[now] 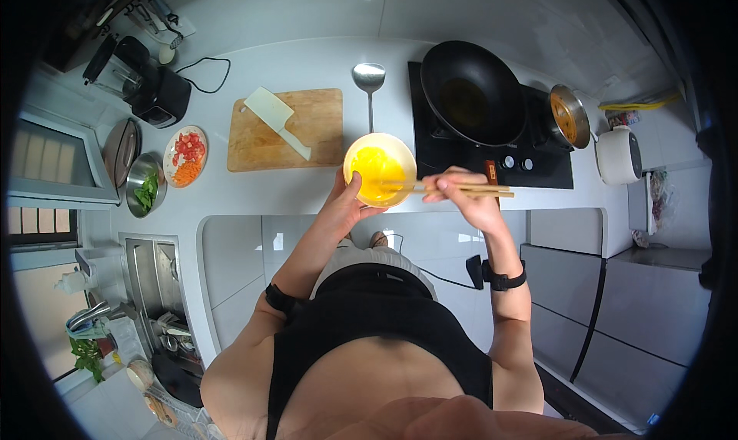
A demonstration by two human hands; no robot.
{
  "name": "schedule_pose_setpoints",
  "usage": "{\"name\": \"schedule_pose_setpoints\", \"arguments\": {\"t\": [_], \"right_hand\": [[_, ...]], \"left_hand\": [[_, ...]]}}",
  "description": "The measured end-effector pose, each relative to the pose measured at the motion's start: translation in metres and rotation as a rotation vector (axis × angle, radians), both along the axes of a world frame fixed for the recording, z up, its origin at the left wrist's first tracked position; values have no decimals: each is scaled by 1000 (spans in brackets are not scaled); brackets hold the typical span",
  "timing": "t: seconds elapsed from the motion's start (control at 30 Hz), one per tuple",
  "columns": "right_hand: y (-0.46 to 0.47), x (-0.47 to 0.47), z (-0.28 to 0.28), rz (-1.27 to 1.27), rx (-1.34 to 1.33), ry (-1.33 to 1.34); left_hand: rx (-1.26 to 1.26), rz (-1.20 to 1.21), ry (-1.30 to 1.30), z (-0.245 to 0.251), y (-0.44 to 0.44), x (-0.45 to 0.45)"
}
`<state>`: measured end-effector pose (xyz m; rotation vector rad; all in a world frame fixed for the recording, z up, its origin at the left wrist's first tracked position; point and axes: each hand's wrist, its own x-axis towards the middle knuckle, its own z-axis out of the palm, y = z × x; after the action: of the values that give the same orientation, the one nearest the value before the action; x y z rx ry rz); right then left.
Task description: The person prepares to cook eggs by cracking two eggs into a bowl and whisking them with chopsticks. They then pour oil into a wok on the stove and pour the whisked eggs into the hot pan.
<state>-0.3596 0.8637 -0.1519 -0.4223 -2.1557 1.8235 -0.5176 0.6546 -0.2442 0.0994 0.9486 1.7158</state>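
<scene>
My left hand [346, 201] grips a pale bowl [410, 169] by its left side, thumb over the rim. Bright yellow beaten egg [377, 166] lies in the bowl. Between the fingers of my right hand [464, 195] is a pair of wooden chopsticks [487, 191], their tips in the egg. Behind the bowl a metal wok spatula [369, 78] rests on the counter. A cleaver [271, 110] with a pale blade and handle lies on the wooden cutting board [326, 103] to the left. Right of the bowl, a black wok [473, 88] with some liquid in its bottom stands on the cooktop [553, 178].
At left are a plate [169, 152] of chopped red and orange pieces, a steel bowl [131, 195] of green leaves, a black blender [158, 97] and a sink [144, 261]. At right stand a steel pan [581, 114] with orange contents and a white appliance [617, 157].
</scene>
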Motion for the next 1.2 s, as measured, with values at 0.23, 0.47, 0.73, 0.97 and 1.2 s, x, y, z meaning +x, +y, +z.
{"name": "schedule_pose_setpoints", "arguments": {"t": [0.23,0.47,0.73,0.97,1.2], "right_hand": [[-5,2,-6,-27,-130,-8],[-4,-3,-5,-3,-67,-10],[-7,-2,-1,-31,94,17],[-6,-2,-1,166,-37,-32],[-4,-3,-5,87,-64,-19]], "left_hand": [[15,-21,-8,0,-2,1],[7,-24,7,1,-3,2],[2,-27,-12,1,-3,1],[-3,-16,-22,1,-3,3],[21,-34,-40,1,-3,2]]}}
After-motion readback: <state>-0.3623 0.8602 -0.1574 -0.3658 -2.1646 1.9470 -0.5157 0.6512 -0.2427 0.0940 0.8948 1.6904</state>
